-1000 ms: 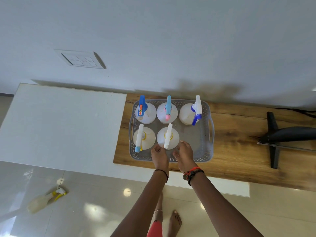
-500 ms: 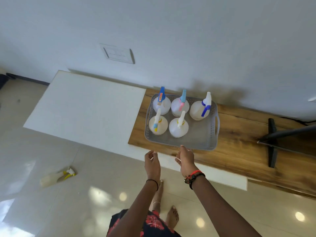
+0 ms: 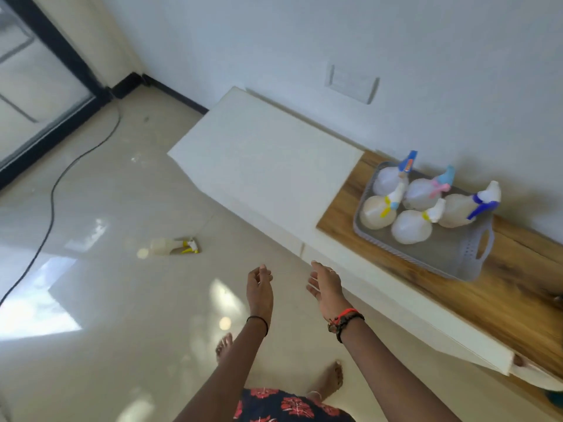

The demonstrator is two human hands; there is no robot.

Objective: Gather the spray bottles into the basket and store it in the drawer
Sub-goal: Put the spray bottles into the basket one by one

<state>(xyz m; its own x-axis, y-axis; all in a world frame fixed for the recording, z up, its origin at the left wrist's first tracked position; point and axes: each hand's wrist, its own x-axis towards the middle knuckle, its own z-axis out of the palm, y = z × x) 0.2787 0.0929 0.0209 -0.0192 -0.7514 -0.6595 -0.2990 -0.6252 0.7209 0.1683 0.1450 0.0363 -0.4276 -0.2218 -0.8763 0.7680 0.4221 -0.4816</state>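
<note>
A: Where is the basket (image 3: 451, 254) at this moment?

B: The grey basket stands on the wooden top (image 3: 502, 287), near the wall (image 3: 304, 41). Five spray bottles (image 3: 411, 229) stand upright inside it, three at the back and two at the front. The part of the basket on its handle side is bare.

A: Is any bottle outside the basket?

B: Yes, one. A bottle with a yellow trigger (image 3: 170, 247) lies on its side on the tiled floor (image 3: 106, 300), well apart from the basket and to the left of the hands.

A: And what do the hands hold?

B: Nothing. The left hand (image 3: 259, 284) is in the air above the floor, with the fingers loosely curled and nothing between them. The right hand (image 3: 326, 284) is just beside it, with the palm turned inward and the fingers spread and relaxed; it also carries nothing. A thin black band is on the left wrist, and red and dark bracelets are on the right wrist. Both hands are well apart from the basket.

A: What else is near?

B: A white surface (image 3: 265, 166) joins the wooden top on its left side. A black cable (image 3: 51, 193) runs over the floor at the far left. Two bare feet stand on the tiles below the arms.
</note>
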